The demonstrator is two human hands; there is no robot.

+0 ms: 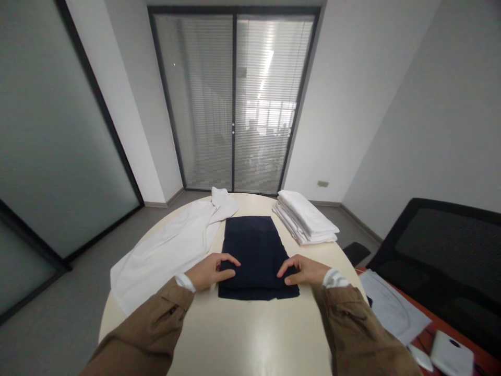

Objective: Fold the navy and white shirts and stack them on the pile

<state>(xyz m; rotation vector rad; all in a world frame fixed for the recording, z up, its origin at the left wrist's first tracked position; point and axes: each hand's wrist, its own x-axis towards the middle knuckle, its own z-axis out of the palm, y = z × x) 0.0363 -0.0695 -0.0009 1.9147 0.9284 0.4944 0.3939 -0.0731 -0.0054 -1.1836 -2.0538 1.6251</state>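
Note:
A dark navy folded garment (254, 250) lies flat on the round cream table (250, 334), its near edge slightly uneven. At its left edge is my left hand (213, 269), with thumb and forefinger apart over the cloth. Across from it, my right hand (303, 270) rests at the right edge, fingers curved and apart. Neither hand has the cloth pinched between its fingers. To the left spreads a white shirt-like garment (168, 250), unfolded with some creases. Beyond my right hand sits a stack of folded white cloth (305, 216).
On the right, a black mesh office chair (442, 261) stands close behind a reddish surface (426, 339). That surface carries a pale sheet or bag (393, 305) and a white device (452, 355). A glass door with blinds (235, 104) is past the table.

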